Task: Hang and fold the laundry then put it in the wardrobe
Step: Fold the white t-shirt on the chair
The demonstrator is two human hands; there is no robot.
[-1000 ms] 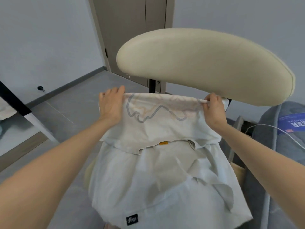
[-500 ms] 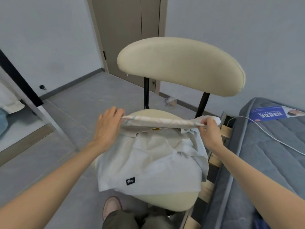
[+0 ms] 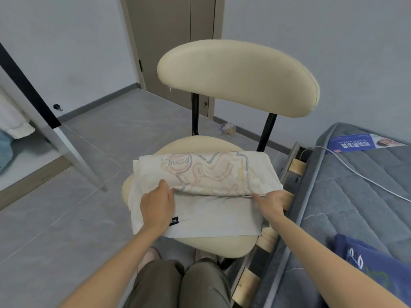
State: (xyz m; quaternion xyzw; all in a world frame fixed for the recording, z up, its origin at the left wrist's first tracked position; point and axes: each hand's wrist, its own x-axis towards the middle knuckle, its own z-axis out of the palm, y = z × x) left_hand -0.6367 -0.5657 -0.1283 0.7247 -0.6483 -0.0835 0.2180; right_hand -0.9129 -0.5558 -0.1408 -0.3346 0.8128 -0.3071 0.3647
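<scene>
A white T-shirt lies on the cream seat of a chair. Its far half is doubled over toward me, so a pale line print faces up. My left hand grips the near left end of that fold, thumb on top. At the fold's near right end, my right hand holds the cloth with its fingertips tucked under the edge. A small black label shows beside my left hand.
The chair's padded backrest rises behind the seat. A grey mattress on a slatted frame lies at the right, with a white cable and a blue garment on it. An open wardrobe stands at the left, a closed door behind.
Both hands brought the held edge of the shirt down and toward me. The cloth is now folded over on the seat with its print facing up.
</scene>
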